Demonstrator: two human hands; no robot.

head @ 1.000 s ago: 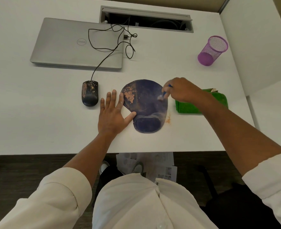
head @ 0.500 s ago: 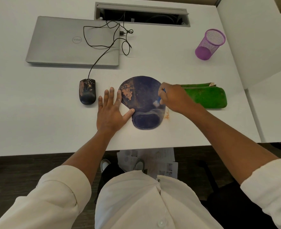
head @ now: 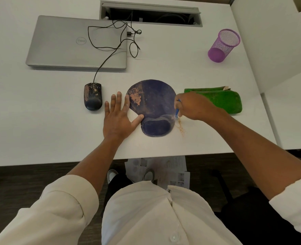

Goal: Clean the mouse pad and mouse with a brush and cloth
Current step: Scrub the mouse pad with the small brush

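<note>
Right hand (head: 195, 106) curled round a blue brush (head: 177, 110), bristles at the right edge of the pad (head: 153, 103), just above the wrist rest. Left hand (head: 118, 117) flat on the desk (head: 40, 121), fingers straight, index and thumb touching the pad's left edge to steady it. Pad near the front of the desk, between mouse (head: 92, 99) and green cloth (head: 220, 101). Orange dirt caked near the pad's upper left; loose grit (head: 181, 129) already on the desk to the right of the pad.

Likely trouble:
- Grit pushed off the pad onto the desk, then dragged back under it or smeared about, if not gathered.
- Grit flicked toward the cloth close by on the right, soiling it ahead of the wiping step.
- Pad sliding or turning under a hard stroke, with only fingertips against its edge.
- Caked patch by the left fingers missed, with the brush working the far side.
- Mouse untouched, dirt on its top; easy to knock via the cord (head: 110, 55) trailing over the laptop (head: 75, 43).
</note>
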